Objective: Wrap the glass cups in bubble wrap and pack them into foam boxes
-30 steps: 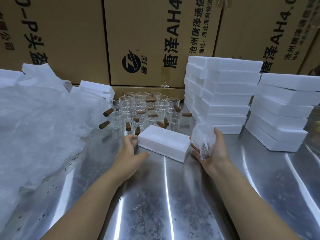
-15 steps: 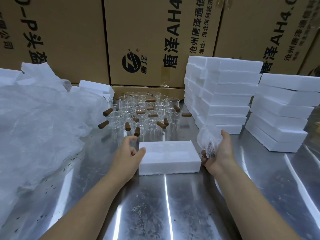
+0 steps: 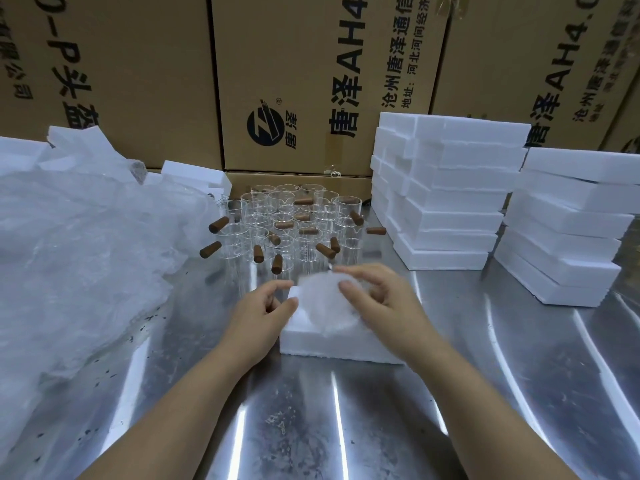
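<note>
A white foam box lies on the steel table in front of me. Over its top sits a cup wrapped in bubble wrap, blurred by motion. My right hand lies over the bundle with its fingers curled on it. My left hand is at the box's left end, thumb and fingers curled on the edge of the wrapped cup. Behind the box stand several bare glass cups with brown wooden handles.
A big heap of bubble wrap covers the table's left side. Two stacks of foam boxes stand at the right. Cardboard cartons wall off the back. Bare steel table lies near me.
My right hand has carried the wrapped cup leftward from beside the box onto its top. My left hand has come in to the bundle. The box sits squarer and nearer.
</note>
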